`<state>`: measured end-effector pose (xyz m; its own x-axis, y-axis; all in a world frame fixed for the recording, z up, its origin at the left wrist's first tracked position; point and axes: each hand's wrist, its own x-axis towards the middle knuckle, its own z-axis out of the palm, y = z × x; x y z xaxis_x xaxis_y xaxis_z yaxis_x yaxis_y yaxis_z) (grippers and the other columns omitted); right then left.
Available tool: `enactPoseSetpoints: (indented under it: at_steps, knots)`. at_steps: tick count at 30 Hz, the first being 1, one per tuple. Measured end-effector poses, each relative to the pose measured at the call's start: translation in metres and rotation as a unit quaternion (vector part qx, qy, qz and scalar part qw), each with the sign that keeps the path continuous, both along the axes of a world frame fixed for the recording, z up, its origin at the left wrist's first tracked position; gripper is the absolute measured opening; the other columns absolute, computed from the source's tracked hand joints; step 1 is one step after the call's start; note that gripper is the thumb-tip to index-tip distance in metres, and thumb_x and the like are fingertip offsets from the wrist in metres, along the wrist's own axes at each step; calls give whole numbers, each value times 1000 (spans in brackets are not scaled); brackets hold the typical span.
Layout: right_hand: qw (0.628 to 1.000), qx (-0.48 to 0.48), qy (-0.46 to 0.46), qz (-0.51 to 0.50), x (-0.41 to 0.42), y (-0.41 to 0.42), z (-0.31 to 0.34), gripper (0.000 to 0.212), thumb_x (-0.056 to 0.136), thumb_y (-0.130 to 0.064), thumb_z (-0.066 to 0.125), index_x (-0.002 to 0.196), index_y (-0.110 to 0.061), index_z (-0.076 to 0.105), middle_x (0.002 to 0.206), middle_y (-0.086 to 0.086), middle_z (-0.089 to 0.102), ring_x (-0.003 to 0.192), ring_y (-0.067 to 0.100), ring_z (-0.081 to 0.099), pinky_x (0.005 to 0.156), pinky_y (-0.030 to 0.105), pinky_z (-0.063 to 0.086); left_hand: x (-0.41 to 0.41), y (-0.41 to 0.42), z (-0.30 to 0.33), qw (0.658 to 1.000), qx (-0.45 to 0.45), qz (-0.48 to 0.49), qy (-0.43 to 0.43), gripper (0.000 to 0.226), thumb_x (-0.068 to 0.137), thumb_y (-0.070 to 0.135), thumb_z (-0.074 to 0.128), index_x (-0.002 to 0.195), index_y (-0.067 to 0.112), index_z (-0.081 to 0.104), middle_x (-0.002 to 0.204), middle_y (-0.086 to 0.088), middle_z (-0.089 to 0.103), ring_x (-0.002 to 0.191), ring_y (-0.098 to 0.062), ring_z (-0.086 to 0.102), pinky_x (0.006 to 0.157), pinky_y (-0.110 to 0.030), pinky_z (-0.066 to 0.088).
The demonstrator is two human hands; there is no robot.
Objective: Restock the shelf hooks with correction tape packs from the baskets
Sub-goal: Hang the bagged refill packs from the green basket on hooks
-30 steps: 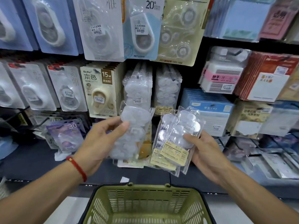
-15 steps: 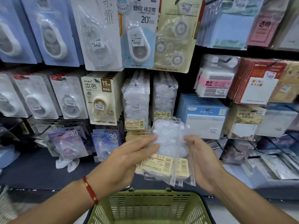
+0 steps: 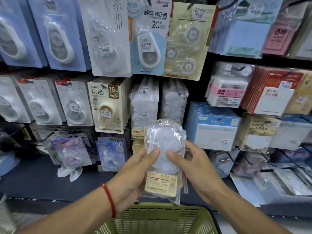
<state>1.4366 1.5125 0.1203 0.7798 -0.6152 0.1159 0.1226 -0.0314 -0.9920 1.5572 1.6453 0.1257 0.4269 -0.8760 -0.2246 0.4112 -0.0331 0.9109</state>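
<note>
While two hooks ahead look well filled with clear packs [image 3: 143,105], I judge task mid-way: left hand [image 3: 135,173] and right hand [image 3: 190,164] both curled round stack of tape packs [image 3: 164,159] above green basket [image 3: 162,218]; stack not yet hung.

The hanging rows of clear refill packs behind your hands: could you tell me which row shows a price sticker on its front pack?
The left row: a white sticker sits mid-pack. The right row shows none.
</note>
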Motion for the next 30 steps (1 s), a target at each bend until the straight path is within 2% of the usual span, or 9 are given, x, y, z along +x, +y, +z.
enactPoseSetpoints:
  at_steps: [2, 6, 10, 12, 15, 19, 22, 28, 30]
  knots:
    - [995, -75, 20, -66, 5, -3, 0, 29, 91, -20, 81, 119, -28, 77, 121, 6, 75, 111, 20, 74, 90, 31, 62, 8, -3, -5, 999, -17, 24, -18, 45, 93, 41, 67, 135, 26, 62, 123, -12, 77, 112, -37, 74, 92, -59, 60]
    - [995, -59, -9, -74, 11, -3, 4, 26, 97, -11, 75, 114, -30, 75, 111, -5, 81, 105, 15, 77, 81, 26, 62, 21, -2, -7, 997, -52, 33, -54, 52, 89, 40, 70, 137, 22, 59, 125, -9, 76, 115, -31, 74, 92, -47, 62]
    - [980, -131, -22, -145, 14, -16, 15, 17, 105, -27, 63, 114, -42, 65, 108, -6, 78, 91, 10, 75, 80, 37, 59, 39, 2, -7, 990, -64, 79, -93, 56, 84, 42, 72, 135, 25, 61, 123, -6, 77, 114, -28, 74, 97, -48, 56]
    - [974, -158, -31, -162, 17, -26, 26, 17, 107, -29, 61, 119, -42, 62, 109, -7, 77, 89, 7, 71, 81, 36, 53, 46, 3, -7, 982, -59, 109, -141, 48, 82, 47, 73, 128, 36, 66, 120, -1, 78, 113, -22, 75, 95, -42, 56]
    - [973, -172, -24, -155, 26, -36, 39, 20, 107, -30, 61, 123, -41, 62, 116, -7, 76, 106, 14, 73, 97, 42, 56, 51, 5, -6, 976, -68, 126, -167, 22, 85, 44, 71, 106, 44, 72, 113, 4, 80, 104, -14, 77, 79, -25, 60]
    - [972, -161, -17, -168, 37, -41, 41, 16, 106, -34, 61, 119, -43, 64, 112, 8, 75, 105, 33, 72, 99, 57, 56, 54, 7, -8, 971, -77, 129, -187, 34, 86, 40, 70, 120, 35, 68, 117, 9, 79, 109, -9, 75, 89, -24, 58]
    - [969, -159, -15, -188, 39, -42, 41, 18, 105, -34, 63, 121, -41, 66, 110, 2, 77, 102, 29, 74, 98, 57, 57, 53, 9, -6, 970, -84, 125, -192, 33, 86, 39, 71, 119, 36, 69, 116, 12, 79, 107, -5, 75, 80, -11, 56]
    - [965, -160, 43, -204, 38, -47, 38, 47, 104, -40, 62, 149, -29, 53, 131, -6, 71, 119, 17, 69, 107, 53, 53, 51, 9, -3, 969, -80, 134, -190, 25, 86, 41, 70, 111, 39, 72, 115, 7, 80, 108, -11, 75, 88, -27, 56]
    - [924, -267, 109, -252, 35, -41, 33, 56, 104, -41, 59, 155, -25, 42, 148, -7, 54, 133, 12, 54, 115, 42, 45, 49, 8, -3, 969, -83, 138, -185, 28, 86, 39, 70, 113, 34, 71, 114, 4, 80, 107, -14, 76, 90, -31, 55]
